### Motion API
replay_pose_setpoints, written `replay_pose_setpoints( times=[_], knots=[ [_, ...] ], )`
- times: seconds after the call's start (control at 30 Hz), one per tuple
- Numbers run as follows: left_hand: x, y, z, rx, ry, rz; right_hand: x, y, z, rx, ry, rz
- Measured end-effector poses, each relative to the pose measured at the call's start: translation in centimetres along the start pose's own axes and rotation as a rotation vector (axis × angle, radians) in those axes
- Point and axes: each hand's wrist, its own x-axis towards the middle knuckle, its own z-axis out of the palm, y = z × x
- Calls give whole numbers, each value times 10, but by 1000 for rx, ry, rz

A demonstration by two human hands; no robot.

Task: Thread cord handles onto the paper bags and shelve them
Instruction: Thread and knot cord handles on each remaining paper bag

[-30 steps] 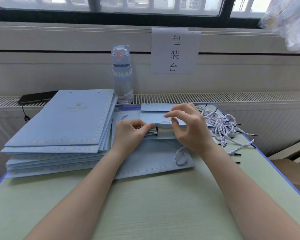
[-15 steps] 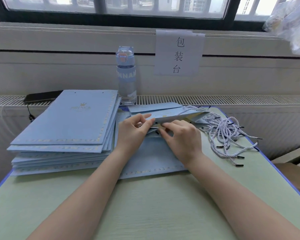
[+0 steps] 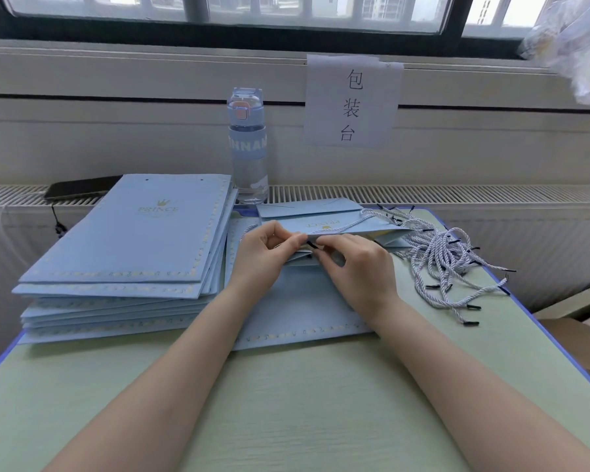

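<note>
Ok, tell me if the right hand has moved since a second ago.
Yes. The right hand has shifted slightly left, away from the loose cords, to meet the left hand at the bag edge.

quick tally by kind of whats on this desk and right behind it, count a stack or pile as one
water bottle: 1
phone: 1
paper sign: 1
stack of flat blue bags: 1
pile of loose cords: 1
bag being threaded: 1
cord being threaded: 1
total: 7
Single bags and cords overlap too much to count.
</note>
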Motion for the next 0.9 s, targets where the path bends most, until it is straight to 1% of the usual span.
replay_pose_setpoints(
  times=[0.33,0.43,0.53,0.6,0.67,0.73,0.77,0.8,0.83,0.9],
  knots=[
    [-2,-4,3,25,-5,26,0,-1,4,-105,3,-25],
    [-3,-6,4,51,13,53,3,1,2,-94,-79,-19],
    [-4,-6,5,85,13,88,8,11,-14,32,-206,14],
    [-5,-4,5,104,8,112,15,20,-28,89,-246,16],
    [-6,-3,4,119,1,137,22,26,-39,129,-175,35],
    [-6,-3,0,220,-19,221,27,35,-46,125,-75,74],
    [-5,-3,-2,290,-47,275,28,40,-48,115,-67,99],
    [-5,-3,-5,343,-84,329,28,45,-49,112,-100,124],
    [-5,-3,-7,379,-120,378,27,49,-49,115,-172,144],
    [-5,-2,-9,427,-185,444,22,51,-43,117,-359,153]
  ],
)
